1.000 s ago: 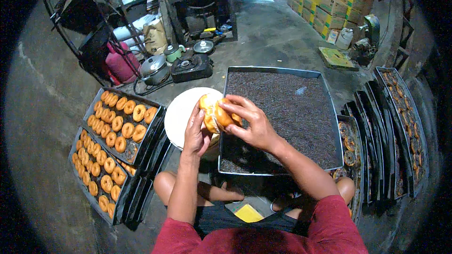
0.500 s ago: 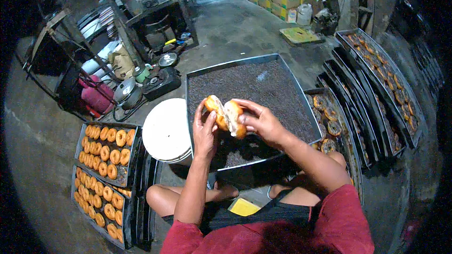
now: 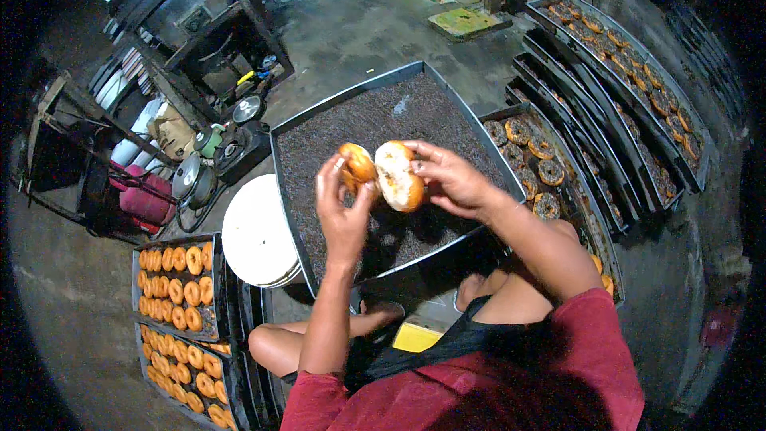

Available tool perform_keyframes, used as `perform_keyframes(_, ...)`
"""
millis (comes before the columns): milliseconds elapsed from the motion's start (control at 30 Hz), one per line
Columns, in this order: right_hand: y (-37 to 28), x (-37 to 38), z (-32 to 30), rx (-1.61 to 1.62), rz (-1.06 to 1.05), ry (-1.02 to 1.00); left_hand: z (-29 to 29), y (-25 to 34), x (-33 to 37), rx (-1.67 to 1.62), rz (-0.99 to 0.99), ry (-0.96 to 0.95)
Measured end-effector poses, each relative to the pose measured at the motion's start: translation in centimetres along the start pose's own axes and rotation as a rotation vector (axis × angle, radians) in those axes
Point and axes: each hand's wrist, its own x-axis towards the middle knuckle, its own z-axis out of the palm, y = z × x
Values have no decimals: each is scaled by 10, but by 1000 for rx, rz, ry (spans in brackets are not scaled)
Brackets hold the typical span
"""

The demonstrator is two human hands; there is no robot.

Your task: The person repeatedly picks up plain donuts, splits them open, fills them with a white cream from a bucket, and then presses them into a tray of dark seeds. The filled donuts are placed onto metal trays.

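Note:
My left hand (image 3: 343,214) grips a golden-brown doughnut (image 3: 358,161), its fingers curled round the outer side. Close beside it, my right hand (image 3: 453,179) holds a second doughnut (image 3: 398,179) by the edge. The pale, rough side of that one faces left, toward the first. Both are held above a large metal tray (image 3: 346,97) filled with dark sprinkles (image 3: 331,148), and they throw shadows on its near part. Whether the two doughnuts still touch at their lower edges is hard to make out.
A white lidded bucket (image 3: 257,231) stands left of the tray. Plain doughnuts (image 3: 192,293) fill stacked trays at the lower left. Sprinkle-topped doughnuts (image 3: 550,172) lie in trays on the right, beside more stacked trays (image 3: 574,124). A stove (image 3: 242,152) sits farther back left.
The two doughnuts, closer together before, have been turned and drawn apart at the top, so more of the right one's pale side shows. The whole view has shifted and tilted.

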Motion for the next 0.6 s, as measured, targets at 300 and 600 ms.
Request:
perform_keyframes(300,47,-55,-47,-1721,-155,14,-2,-16,-44,414,114,-830)
perform_keyframes(600,28,-43,-41,-1654,41,35,5,-17,-47,601,248,-751)
